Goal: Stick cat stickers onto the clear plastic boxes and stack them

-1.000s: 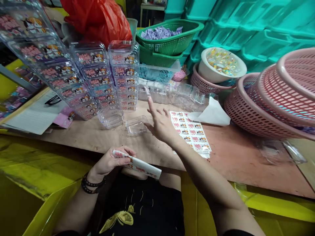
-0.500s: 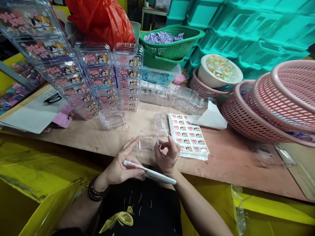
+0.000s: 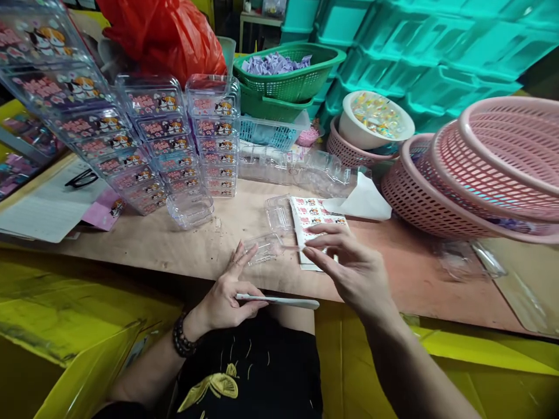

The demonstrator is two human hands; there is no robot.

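My left hand [image 3: 231,294] pinches a bent white sheet [image 3: 283,301], seen nearly edge-on, between thumb and fingers. Its other fingertips rest on the left end of a clear plastic box [image 3: 265,249] on the wooden table. To the right, my right hand [image 3: 349,259] is raised over a pile of cat sticker sheets [image 3: 305,221], thumb and fingertips brought together. A thin pale strip [image 3: 292,248] runs from the box's right side to these fingertips; its exact kind is unclear. Another clear box [image 3: 279,212] lies behind.
Stacks of stickered clear boxes [image 3: 213,137] stand at left, with an open clear tray [image 3: 190,209] before them. Glasses [image 3: 81,179] lie on papers. Pink baskets [image 3: 414,192], a white bowl [image 3: 349,119], a green basket [image 3: 301,81] and a red bag [image 3: 166,41] line the back.
My right hand has moved right, from the clear box's edge to over the sticker sheets. The box has turned slightly under my left fingers, and the view has shifted a little.
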